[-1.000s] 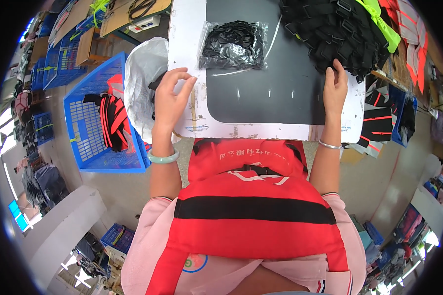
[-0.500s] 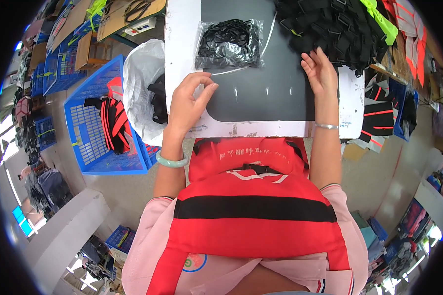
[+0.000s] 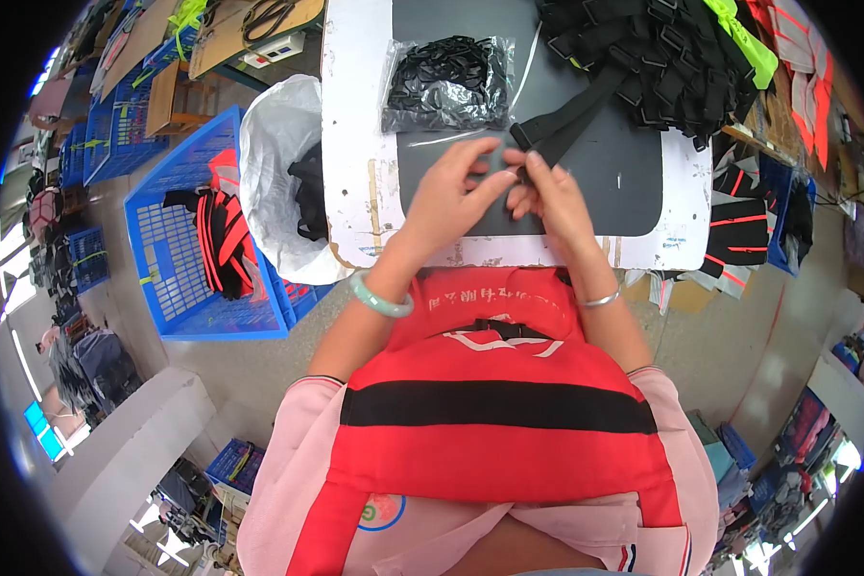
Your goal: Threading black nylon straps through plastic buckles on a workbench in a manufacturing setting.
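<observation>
My right hand is closed in a pinch on a black webbing strap. From the hand, the strap runs up to a heap of black straps with buckles. A black plastic buckle sits on the strap just beyond the fingertips. Close against it, my left hand has curled fingers, its thumb meeting the right fingertips at a small dark piece. What the left fingers hold is too small to make out. Beyond my left hand lies a clear plastic bag of small black buckles.
The white table has a dark grey mat. At its left hang a white sack with black material and a blue crate of black and orange-red pieces. Neon yellow fabric lies at the far right.
Both hands have come together over the mat's near middle. My right hand has taken a black strap and drawn it out from the heap toward me.
</observation>
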Motion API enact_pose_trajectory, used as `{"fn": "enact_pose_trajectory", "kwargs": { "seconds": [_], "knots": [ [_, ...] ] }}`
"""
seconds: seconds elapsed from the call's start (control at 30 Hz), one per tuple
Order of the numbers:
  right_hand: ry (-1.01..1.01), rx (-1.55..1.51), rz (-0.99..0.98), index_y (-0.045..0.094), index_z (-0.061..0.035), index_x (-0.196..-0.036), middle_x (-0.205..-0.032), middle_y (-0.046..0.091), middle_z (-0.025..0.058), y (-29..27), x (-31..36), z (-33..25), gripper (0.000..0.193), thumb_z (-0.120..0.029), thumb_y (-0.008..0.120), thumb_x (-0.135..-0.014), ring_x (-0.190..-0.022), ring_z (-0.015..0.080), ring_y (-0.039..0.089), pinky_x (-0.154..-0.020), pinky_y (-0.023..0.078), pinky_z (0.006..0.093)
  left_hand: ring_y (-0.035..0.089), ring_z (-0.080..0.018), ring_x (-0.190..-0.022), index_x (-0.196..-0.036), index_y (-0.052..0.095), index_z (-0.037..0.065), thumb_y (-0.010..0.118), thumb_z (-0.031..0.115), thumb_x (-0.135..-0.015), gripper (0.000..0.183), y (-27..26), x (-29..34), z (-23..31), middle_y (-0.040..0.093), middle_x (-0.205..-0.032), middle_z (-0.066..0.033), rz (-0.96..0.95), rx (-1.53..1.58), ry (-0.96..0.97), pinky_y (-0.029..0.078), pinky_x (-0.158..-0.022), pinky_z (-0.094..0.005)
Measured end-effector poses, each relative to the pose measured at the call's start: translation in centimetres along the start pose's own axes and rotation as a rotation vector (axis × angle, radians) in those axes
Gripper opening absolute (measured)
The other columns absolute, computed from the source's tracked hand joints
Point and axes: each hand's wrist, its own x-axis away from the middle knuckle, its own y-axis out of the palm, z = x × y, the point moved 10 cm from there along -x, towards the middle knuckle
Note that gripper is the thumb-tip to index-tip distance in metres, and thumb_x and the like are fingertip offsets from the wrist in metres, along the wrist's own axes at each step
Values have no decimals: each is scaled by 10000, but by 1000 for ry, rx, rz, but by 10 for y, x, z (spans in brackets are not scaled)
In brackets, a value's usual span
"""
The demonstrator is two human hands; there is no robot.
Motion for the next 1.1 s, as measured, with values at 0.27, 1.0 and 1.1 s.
{"fn": "enact_pose_trajectory", "kwargs": {
  "seconds": [0.27,1.0,1.1],
  "knots": [
    [112,393,-273,624,16,-878,-660,598,69,3,17,12,508,-409,368,-988,-565,115,568,-518,453,214,561,-64,-716,-988,610,-4,623,208,-887,236,55,-12,-38,634,-884,-31,-199,375,-340,461,-611,-210],
    [-510,-815,10,530,-51,-1006,-733,428,-7,-117,57,-142,209,-236,434,-982,-700,132,433,-746,414,321,644,-157,-769,-830,589,29,617,27,-855,38,-155,66,-70,641,-824,-75,413,619,-368,545,-778,-306],
    [-420,-781,-190,531,-66,-1001,-676,406,-21,-110,55,-122,217,-256,429,-985,-615,119,399,-642,381,289,640,-208,-888,-881,573,33,604,35,-862,37,-149,40,-81,639,-853,-101,610,1259,-343,523,-897,-397]
  ]
}}
